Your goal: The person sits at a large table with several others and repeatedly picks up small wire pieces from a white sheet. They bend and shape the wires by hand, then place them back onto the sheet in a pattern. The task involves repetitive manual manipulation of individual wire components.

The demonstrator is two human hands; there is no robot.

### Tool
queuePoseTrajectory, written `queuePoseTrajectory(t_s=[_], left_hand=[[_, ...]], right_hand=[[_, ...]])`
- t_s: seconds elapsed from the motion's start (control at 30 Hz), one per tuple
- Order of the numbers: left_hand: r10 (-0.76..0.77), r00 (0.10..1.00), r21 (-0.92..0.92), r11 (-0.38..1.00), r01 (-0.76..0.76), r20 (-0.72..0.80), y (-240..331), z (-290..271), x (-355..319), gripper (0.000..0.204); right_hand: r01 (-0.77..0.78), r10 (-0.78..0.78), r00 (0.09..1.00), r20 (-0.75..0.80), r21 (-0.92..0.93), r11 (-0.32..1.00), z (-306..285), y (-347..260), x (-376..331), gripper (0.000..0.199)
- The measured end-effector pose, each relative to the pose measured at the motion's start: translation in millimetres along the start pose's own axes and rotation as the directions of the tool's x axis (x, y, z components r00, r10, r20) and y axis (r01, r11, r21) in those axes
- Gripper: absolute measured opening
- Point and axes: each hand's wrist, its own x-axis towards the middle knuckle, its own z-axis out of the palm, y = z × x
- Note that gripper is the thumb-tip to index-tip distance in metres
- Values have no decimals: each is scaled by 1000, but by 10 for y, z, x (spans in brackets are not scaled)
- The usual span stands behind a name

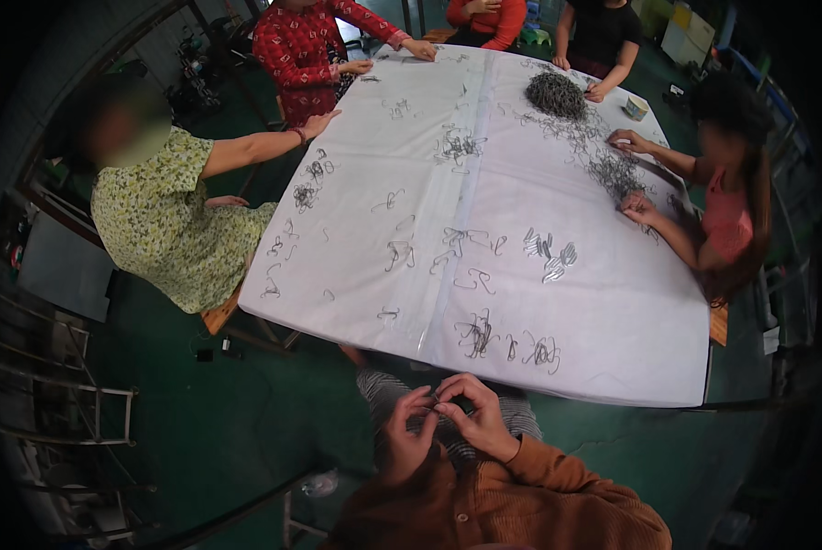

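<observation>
Two bare hands meet above a striped lap, just short of the worktop's near edge: the left hand (407, 427) and right hand (482, 422) pinch narrowly, fingertips together, around one small dark piece (436, 401), too small to make out fully. Along the worktop's (603, 316) near edge lie three clusters of dark bent wires, the left cluster (479, 335), a smaller middle cluster (511, 347) and the right cluster (544, 354); their wires overlap too much to count. Farther in, right of the central seam, sit silver strips (553, 267) in about three small groups. Loose wires (615, 172) spread by the right edge, near a co-worker's two hands. Toward the far right corner rise one large dark heap (556, 95) and, nearer that edge, one tub (636, 108), its contents unclear. Five other people sit or stand around the worktop, two of them at the left edge.
</observation>
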Motion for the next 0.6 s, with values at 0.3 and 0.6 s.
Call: queuePoseTrajectory(t_s=[0.3, 0.6], left_hand=[[166, 977, 237, 952, -193, 132, -2, -71, 562, 26], [305, 850, 230, 873, -430, 430, 213, 989, 2178, 15]], right_hand=[[84, -84, 996, -5, -27, 996, -167, 46, -97, 11], [200, -194, 979, 59, -130, 971, -330, 176, -181, 13]])
